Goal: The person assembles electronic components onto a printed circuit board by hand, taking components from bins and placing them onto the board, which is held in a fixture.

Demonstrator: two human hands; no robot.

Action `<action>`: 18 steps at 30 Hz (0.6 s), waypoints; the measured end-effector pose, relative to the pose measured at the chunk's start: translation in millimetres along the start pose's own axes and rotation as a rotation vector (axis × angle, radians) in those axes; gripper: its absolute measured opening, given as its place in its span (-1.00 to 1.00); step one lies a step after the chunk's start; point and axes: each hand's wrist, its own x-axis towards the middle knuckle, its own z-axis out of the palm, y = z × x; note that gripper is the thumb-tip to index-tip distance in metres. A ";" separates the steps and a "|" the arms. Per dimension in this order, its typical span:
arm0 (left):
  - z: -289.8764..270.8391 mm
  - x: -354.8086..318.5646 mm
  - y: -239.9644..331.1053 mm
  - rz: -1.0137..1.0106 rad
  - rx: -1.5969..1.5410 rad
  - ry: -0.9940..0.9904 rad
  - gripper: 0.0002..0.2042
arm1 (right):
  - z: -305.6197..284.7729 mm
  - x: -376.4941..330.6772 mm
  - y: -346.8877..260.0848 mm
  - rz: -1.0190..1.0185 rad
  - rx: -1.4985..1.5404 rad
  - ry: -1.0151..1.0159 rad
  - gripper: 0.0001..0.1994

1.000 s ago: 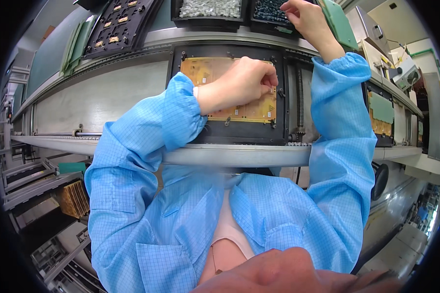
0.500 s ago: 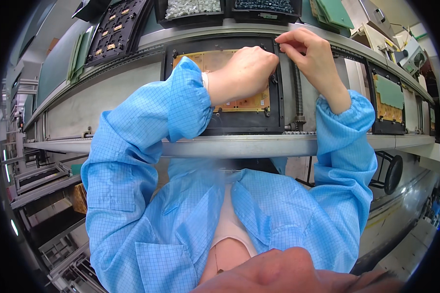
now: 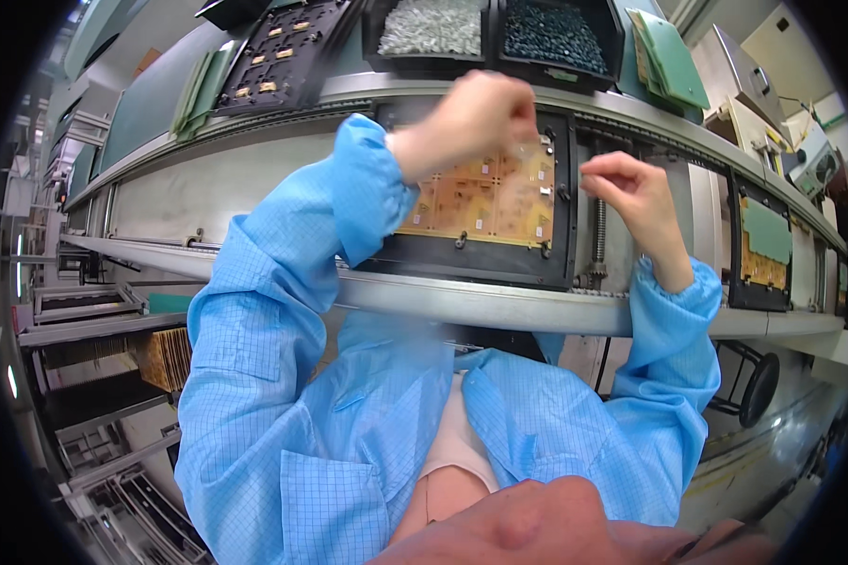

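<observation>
A yellow-orange circuit board panel (image 3: 481, 202) lies in a black carrier frame (image 3: 499, 268) on a conveyor in front of me. Several small white parts sit on it. My left hand (image 3: 471, 118) is raised over the far part of the panel, its fingers curled down and closed, blurred by motion. Whatever it may hold is hidden. Just off the frame's right edge is my right hand (image 3: 636, 193), thumb and fingertips pinched together. I cannot make out anything between them.
Beyond the conveyor stand a black bin of white parts (image 3: 433, 26) and one of dark blue parts (image 3: 553, 40). A black tray (image 3: 283, 52) is at far left, green boards (image 3: 667, 58) at far right. Another carrier with a green plate (image 3: 766, 231) sits right. A metal rail (image 3: 481, 306) runs along the near edge.
My right hand has come nearer along the frame's right side, away from the far corner. My left hand has lifted away from that corner, uncovering more of the panel. The whole view has shifted.
</observation>
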 end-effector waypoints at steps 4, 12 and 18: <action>-32.7 25.5 -58.8 0.091 0.495 0.497 -0.86 | 3.8 -17.7 1.4 0.126 0.182 0.019 -0.78; -38.7 58.6 -89.3 -0.191 0.540 0.148 -0.82 | 12.8 -23.6 17.6 0.230 0.456 -0.034 -0.77; -42.3 58.6 -79.0 -0.081 0.508 0.222 -0.84 | 15.3 -28.0 25.5 0.207 0.316 -0.002 -0.78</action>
